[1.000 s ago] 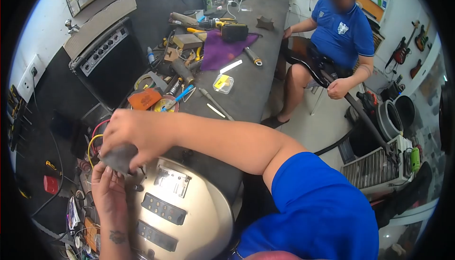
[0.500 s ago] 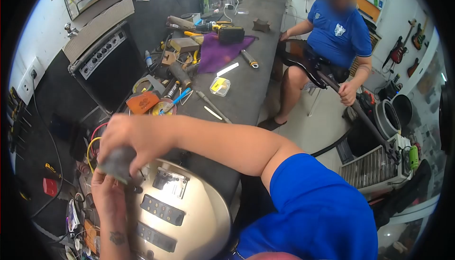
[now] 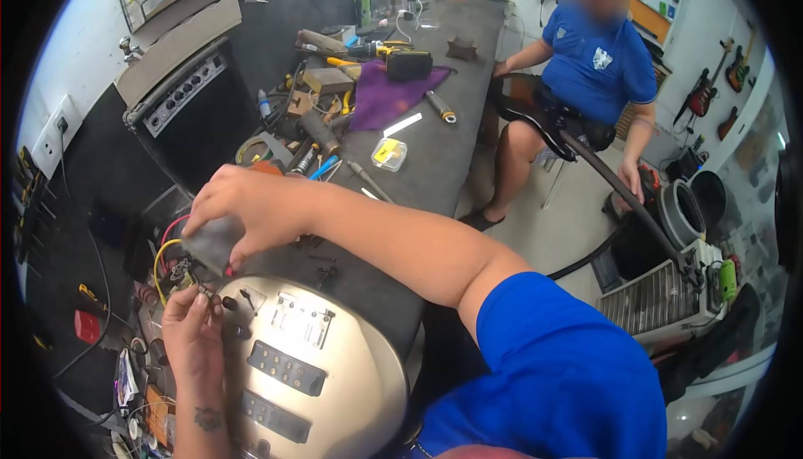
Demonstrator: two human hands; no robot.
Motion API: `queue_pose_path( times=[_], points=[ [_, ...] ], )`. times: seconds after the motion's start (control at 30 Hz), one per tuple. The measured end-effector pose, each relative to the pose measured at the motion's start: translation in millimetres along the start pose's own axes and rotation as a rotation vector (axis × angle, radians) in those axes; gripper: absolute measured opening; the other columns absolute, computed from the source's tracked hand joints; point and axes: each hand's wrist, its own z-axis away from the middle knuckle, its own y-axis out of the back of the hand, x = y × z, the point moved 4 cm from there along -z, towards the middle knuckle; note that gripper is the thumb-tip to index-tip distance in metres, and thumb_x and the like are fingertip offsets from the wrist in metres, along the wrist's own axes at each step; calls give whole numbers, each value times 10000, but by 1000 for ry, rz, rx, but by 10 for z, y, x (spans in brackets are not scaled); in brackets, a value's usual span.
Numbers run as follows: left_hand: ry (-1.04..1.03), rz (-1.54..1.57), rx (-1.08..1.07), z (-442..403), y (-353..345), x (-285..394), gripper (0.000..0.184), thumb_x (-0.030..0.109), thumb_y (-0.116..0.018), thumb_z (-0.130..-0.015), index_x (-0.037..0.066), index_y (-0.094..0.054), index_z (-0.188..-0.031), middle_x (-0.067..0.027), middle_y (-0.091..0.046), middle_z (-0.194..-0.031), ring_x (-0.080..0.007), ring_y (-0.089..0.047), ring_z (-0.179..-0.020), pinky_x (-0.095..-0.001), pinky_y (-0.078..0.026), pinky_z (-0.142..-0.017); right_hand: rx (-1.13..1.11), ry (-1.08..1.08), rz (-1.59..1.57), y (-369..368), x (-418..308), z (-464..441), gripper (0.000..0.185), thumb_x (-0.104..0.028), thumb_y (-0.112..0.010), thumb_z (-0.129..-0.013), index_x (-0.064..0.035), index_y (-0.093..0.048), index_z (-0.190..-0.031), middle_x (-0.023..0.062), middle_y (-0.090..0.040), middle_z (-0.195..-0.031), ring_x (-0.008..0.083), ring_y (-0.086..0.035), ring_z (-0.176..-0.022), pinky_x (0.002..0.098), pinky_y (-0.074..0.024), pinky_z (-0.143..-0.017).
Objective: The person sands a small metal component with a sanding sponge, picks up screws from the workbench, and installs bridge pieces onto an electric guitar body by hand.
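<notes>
A gold bass guitar body (image 3: 351,358) with two black pickups (image 3: 287,369) and a metal bridge (image 3: 303,318) lies at the bench's near edge. My left hand (image 3: 191,321) is beside its left edge, thumb and fingers pinched on a small part (image 3: 203,290) whose kind I cannot make out. Dark knobs (image 3: 242,332) sit close to those fingertips. Above and apart from it, my right hand (image 3: 251,208) is curled with thumb and fingers around a flat grey translucent piece (image 3: 214,243); its kind is unclear.
An amplifier (image 3: 188,116) stands at the back left. Tools, a purple cloth (image 3: 389,95) and a small clear box (image 3: 390,154) lie along the bench (image 3: 452,82). Red and yellow cables run left of my hands. A seated person (image 3: 590,66) on the right holds another guitar (image 3: 544,107).
My right hand has lifted up and away from my left hand with the grey piece, uncovering the small part in my left fingers. The other person's hand has shifted along the guitar neck.
</notes>
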Motion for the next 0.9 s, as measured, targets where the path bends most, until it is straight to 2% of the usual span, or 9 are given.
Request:
queue_pose_path(
  times=[0.1,0.23,0.37,0.5,0.6,0.63,0.67,0.83,0.9],
  points=[
    [-31,41,15,-19,0,-30,131,7,-756,-1054,40,-719,-1175,-77,-770,-1144,-201,-745,-1025,-326,-617,-943,-46,139,-235,-148,-247,-33,728,-218,-1011,-668,-160,-801,-1362,82,-744,-1427,333,-605,-1362,481,-451,-1221],
    [7,13,31,17,6,-24,128,11,-764,-1048,32,-719,-1166,-92,-777,-1155,-203,-742,-1020,-329,-614,-937,-23,-51,91,-40,37,-18,737,-244,-1014,-683,-159,-795,-1381,79,-753,-1413,330,-599,-1401,492,-444,-1222],
    [-20,33,6,-3,-37,-15,140,0,-764,-1044,32,-725,-1174,-102,-782,-1163,-202,-743,-1017,-330,-614,-932,-63,108,-252,-139,-201,-40,732,-231,-1008,-703,-188,-792,-1401,87,-735,-1450,349,-589,-1407,490,-435,-1243],
    [2,-4,-8,10,-27,-2,141,0,-767,-1042,25,-734,-1177,-104,-787,-1153,-201,-745,-1005,-337,-613,-925,-56,-192,138,-1,107,11,753,-218,-1013,-692,-183,-785,-1409,95,-737,-1445,323,-613,-1399,482,-449,-1237],
    [-17,21,-17,0,-4,-23,136,6,-772,-1041,19,-740,-1172,-106,-794,-1157,-194,-747,-995,-339,-613,-920,-37,-71,-190,6,-62,-24,752,-221,-1013,-694,-179,-784,-1409,101,-728,-1456,341,-601,-1411,489,-463,-1226],
    [-26,36,-4,2,9,-28,134,4,-772,-1040,18,-740,-1169,-106,-795,-1155,-192,-746,-994,-337,-613,-916,-96,17,-223,-94,-163,-21,747,-219,-1010,-696,-173,-784,-1407,104,-728,-1452,358,-605,-1403,496,-465,-1225],
    [-29,45,7,7,23,-34,132,2,-772,-1039,17,-741,-1167,-106,-795,-1153,-190,-746,-992,-336,-614,-913,-145,58,-154,-153,-236,-11,751,-217,-1010,-695,-177,-785,-1410,101,-736,-1434,359,-616,-1390,496,-463,-1225],
    [-18,8,22,31,-93,-2,133,-4,-771,-1039,20,-743,-1166,-102,-798,-1141,-184,-746,-988,-329,-615,-902,-41,-102,-5,42,-54,20,763,-192,-1007,-694,-189,-784,-1424,98,-737,-1428,355,-615,-1384,488,-472,-1216],
    [-38,27,39,34,-112,5,134,-5,-772,-1038,22,-743,-1167,-101,-798,-1144,-184,-747,-986,-329,-616,-900,-130,25,-125,-82,-265,-23,752,-183,-1001,-704,-189,-784,-1424,99,-736,-1434,357,-615,-1382,487,-476,-1218]
  ],
)
